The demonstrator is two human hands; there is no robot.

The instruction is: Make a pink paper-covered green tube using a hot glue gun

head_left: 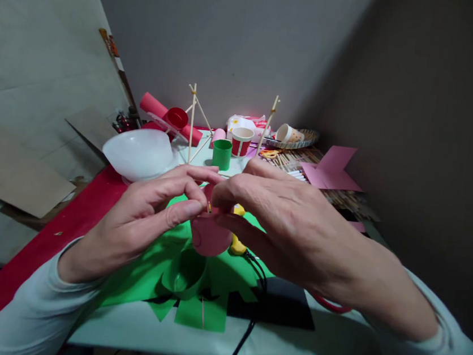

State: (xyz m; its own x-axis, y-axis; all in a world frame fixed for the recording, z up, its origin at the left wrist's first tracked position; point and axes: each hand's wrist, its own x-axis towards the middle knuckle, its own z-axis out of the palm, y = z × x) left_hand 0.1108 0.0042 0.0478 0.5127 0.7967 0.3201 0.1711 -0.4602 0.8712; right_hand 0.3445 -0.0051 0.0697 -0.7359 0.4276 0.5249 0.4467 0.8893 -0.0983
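Observation:
A pink paper-covered cup [210, 242] is held up above the green paper [135, 280]. My left hand [151, 208] pinches its upper rim with thumb and fingers. Opposite it, my right hand [282, 228] has its fingers closed on the same rim, and these fingertips are partly hidden. Something small and yellowish shows at the rim between my fingertips, too small to name. Just below the pink cup stands a green cup [182, 279]. A yellow tool [237, 246] with a black cord [250, 330], perhaps a glue gun, lies partly behind my right hand.
Behind my hands are another green cup [221, 154], a red-and-white paper cup [242, 141] and a stick frame [192, 124]. A white bowl [139, 152] stands left. Wooden sticks [293, 160] and folded pink paper [333, 168] lie right. Black paper [285, 305] lies in front.

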